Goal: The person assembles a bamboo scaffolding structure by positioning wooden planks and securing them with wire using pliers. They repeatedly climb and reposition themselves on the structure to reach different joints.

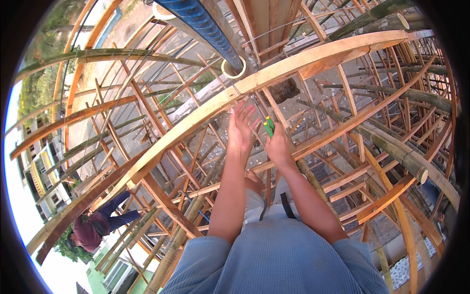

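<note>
Standing high in a scaffold of bamboo poles [391,147] and wooden slats. Reaching both hands forward under a long wooden beam [293,63] crossing overhead from lower left to upper right. Spreading the left hand [241,128] just below that beam, gripping a handled tool [269,126] in the right hand [278,146] beside it. Working far below at lower left, another person [95,226].

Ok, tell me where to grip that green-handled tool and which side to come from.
Grip the green-handled tool by its two green handles, low down, coming from the person's own side, below the long curved wooden beam. The handles point back toward the body while the working end reaches up to the beam. The right hand already wraps them there; the left hand is open beside it.
</note>
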The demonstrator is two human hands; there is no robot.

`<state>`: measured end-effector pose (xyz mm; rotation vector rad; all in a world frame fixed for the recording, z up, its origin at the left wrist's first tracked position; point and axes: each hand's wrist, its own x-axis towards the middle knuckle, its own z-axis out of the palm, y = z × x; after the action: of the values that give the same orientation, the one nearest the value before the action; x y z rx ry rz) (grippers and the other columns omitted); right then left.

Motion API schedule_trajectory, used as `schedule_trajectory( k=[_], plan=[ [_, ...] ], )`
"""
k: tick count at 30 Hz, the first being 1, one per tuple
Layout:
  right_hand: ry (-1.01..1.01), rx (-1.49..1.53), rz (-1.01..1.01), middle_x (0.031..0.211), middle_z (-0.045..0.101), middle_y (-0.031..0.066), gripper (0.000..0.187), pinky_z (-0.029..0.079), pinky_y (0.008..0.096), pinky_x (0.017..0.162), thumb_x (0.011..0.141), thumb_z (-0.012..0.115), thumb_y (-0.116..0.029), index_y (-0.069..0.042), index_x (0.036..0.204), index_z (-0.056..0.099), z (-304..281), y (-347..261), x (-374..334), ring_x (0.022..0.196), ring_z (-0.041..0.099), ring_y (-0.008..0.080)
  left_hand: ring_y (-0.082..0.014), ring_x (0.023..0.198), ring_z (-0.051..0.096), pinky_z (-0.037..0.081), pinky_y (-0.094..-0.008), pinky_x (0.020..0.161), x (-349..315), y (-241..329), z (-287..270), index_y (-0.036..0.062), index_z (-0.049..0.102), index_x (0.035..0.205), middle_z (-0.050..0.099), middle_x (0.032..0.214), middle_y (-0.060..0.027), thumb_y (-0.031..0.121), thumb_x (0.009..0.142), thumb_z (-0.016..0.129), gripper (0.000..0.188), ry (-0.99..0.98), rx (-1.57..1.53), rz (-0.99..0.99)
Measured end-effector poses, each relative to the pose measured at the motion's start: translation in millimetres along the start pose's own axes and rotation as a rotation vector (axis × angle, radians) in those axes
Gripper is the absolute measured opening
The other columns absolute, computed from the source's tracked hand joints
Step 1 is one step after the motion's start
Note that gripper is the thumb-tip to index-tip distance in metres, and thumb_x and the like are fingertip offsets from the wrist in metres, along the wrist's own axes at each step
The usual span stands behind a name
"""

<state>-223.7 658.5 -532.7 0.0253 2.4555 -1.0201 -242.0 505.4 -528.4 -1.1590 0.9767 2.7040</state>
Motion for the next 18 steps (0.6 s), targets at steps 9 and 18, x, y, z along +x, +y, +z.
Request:
schedule_trajectory(
  k=[9,18],
  plan=[
    [-1.154,1.035,0.461,0.144,0.06,0.0218,0.054,0.056,0.0448,0.102,0.109,0.055,-0.026,-0.002,0.155,0.041,-61,97,-25,0.128,0.064,0.0313,-0.0336,0.143,0.047,0.038,-0.0529,0.117,20,24,28,-0.0006,0.056,0.139,0.055,0.149,-0.0213,0.039,0.106,0.059,0.052,-0.114,0.235,0.054],
    [-0.585,0.5,0.739,0.109,0.073,0.0133,0.026,0.059,0.0388,0.075,0.103,0.05,-0.005,0.003,0.126,0.058,-69,166,-41,0.088,0.073,0.021,-0.0182,0.066,0.069,0.053,-0.0331,0.065,9,30,52,0.0002,0.073,0.109,0.074,0.081,-0.0084,0.04,0.107,0.06,0.042,0.143,0.749,0.166]
  ],
)
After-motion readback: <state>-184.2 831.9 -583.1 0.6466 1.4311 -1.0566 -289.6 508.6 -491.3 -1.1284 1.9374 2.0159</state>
